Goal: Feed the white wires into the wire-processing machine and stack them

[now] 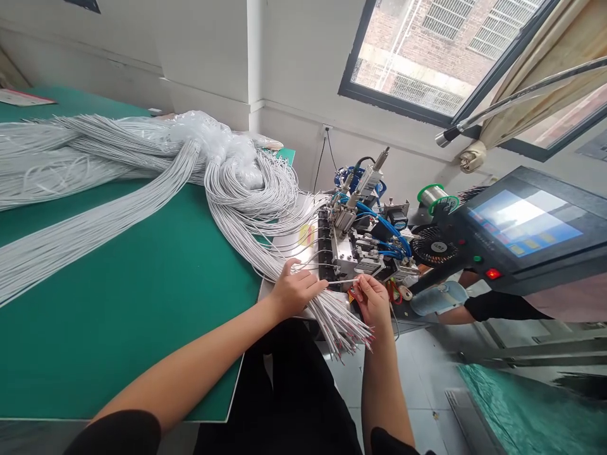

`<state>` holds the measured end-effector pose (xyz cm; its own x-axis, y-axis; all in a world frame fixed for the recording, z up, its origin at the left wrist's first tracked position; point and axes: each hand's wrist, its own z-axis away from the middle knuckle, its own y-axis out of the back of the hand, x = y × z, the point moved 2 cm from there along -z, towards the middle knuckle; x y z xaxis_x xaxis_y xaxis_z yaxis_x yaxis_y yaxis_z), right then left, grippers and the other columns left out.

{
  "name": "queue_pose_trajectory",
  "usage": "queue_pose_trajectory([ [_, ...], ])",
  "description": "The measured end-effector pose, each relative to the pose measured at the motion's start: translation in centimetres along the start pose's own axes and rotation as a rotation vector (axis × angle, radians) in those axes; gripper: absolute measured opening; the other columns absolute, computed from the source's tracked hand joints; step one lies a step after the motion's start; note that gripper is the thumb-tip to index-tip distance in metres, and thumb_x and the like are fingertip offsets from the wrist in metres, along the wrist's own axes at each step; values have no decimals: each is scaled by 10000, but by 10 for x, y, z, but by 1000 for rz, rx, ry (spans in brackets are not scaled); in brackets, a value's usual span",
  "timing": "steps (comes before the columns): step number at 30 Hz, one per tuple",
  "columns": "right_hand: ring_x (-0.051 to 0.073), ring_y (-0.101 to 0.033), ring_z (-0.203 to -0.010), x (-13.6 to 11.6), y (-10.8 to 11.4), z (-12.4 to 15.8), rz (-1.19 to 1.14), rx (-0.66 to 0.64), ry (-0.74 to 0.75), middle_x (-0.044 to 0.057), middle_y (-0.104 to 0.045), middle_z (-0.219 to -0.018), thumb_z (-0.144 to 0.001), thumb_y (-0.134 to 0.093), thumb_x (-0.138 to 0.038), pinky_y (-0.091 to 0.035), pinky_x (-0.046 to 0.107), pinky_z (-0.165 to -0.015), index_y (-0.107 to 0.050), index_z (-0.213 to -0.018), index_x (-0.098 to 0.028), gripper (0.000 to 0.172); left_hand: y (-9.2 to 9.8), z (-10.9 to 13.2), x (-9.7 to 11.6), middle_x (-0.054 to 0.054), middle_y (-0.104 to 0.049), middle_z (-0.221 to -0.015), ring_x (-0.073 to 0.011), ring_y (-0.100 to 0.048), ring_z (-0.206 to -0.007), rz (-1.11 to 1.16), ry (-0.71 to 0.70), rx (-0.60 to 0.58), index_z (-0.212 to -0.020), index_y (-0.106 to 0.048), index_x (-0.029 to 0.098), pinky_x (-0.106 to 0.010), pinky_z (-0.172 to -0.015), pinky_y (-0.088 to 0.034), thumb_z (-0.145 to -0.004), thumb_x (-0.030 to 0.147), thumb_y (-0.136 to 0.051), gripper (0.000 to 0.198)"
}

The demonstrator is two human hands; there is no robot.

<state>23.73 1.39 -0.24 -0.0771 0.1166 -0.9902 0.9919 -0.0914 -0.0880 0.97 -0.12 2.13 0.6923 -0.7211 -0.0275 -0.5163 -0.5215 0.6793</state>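
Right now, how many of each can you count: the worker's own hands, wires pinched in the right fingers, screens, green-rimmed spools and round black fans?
Left hand and right hand: 2
Pinched wire: 1
Screen: 1
Green-rimmed spool: 1
Round black fan: 1
Total: 6

We're seeing smooth, plastic-looking sheathing on cables [243, 243], lightly satin. Plastic bag [194, 129] is looking clear, crinkled, glossy. Table [156, 272] is showing smooth, mostly matt top. On machine [342, 249], we're finding bright bare metal; hoses [403, 241] are looking like shiny plastic. Screen [526, 221] is reflecting glare, glossy. Curtain [545, 82] is hanging as soft cloth. Outside, brick wall [434, 47] is looking rough. Sheeting [516, 404] is gleaming, wrinkled, plastic-like.
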Motion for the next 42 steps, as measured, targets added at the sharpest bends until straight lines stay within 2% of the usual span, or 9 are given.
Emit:
queue_pose_trajectory([
  [6, 140, -458, -596, -2, 0, 1, 496, -45, 113, -1, -546, -656, -824, -576, -450, -356, 255, -568, -592, -726, -188, 279, 1, -1, 1, 30, -585, -643, -128, -548, -677, -46, 12, 0, -939, -629, 222, -413, -995, -245, -922, 133, -411, 236],
  [9, 142, -437, -589, -2, -4, -1, 598, -85, 134, -17, -506, -610, -821, -549, -443, -345, 256, -578, -568, -697, -192, 280, -1, 0, 0, 6, -598, -675, -154, -557, -742, -65, 45, -37, -916, -628, 215, -429, -1003, -247, -891, 111, -408, 245],
  [16, 123, -363, -557, 11, -7, -8, 455, -127, 40, -41, -411, -564, -763, -574, -409, -302, 247, -541, -518, -619, -195, 264, -2, 0, 0, -14, -593, -690, -187, -544, -796, -100, 69, -55, -853, -618, 202, -471, -997, -246, -818, 81, -429, 227],
  [22, 104, -316, -505, 35, -8, -8, 135, -9, -138, -49, -385, -539, -693, -616, -384, -261, 237, -476, -483, -587, -197, 253, -4, 0, 1, -25, -587, -702, -205, -541, -817, -83, 93, -94, -815, -611, 193, -499, -1015, -226, -755, 70, -474, 194],
  [26, 100, -314, -480, 40, -12, -6, 63, 19, -200, -52, -386, -529, -670, -624, -398, -262, 235, -455, -458, -589, -205, 267, -4, 1, 1, -29, -592, -695, -211, -539, -818, -88, 95, -108, -802, -612, 199, -503, -1011, -228, -731, 76, -483, 192],
  [31, 106, -340, -464, 38, -13, -2, 80, 12, -192, -48, -427, -522, -668, -644, -504, -282, 240, -450, -477, -619, -208, 344, -4, 1, 1, -36, -600, -698, -217, -546, -838, -88, 98, -105, -789, -612, 191, -498, -989, -240, -709, 93, -505, 166],
  [34, 103, -343, -458, 35, -4, 2, 192, 23, -156, -42, -436, -507, -674, -652, -566, -273, 236, -442, -515, -617, -194, 400, -6, 2, -1, -40, -622, -732, -224, -557, -874, -81, 105, -112, -797, -618, 189, -511, -1003, -222, -699, 97, -517, 168],
  [39, 133, -459, -530, 18, 13, 12, 327, 50, -58, 8, -543, -588, -722, -650, -567, -353, 243, -500, -595, -664, -176, 400, -9, 4, -2, -72, -671, -952, -250, -556, -986, -62, 112, -144, -907, -645, 187, -525, -1034, -206, -694, 133, -545, 241],
  [42, 165, -526, -627, -1, 14, 21, 430, -42, 7, 41, -602, -688, -793, -606, -541, -406, 260, -579, -634, -737, -174, 372, -9, 4, -2, -76, -662, -1062, -256, -549, -1025, -64, 112, -152, -881, -650, 189, -522, -1028, -225, -693, 130, -552, 220],
])
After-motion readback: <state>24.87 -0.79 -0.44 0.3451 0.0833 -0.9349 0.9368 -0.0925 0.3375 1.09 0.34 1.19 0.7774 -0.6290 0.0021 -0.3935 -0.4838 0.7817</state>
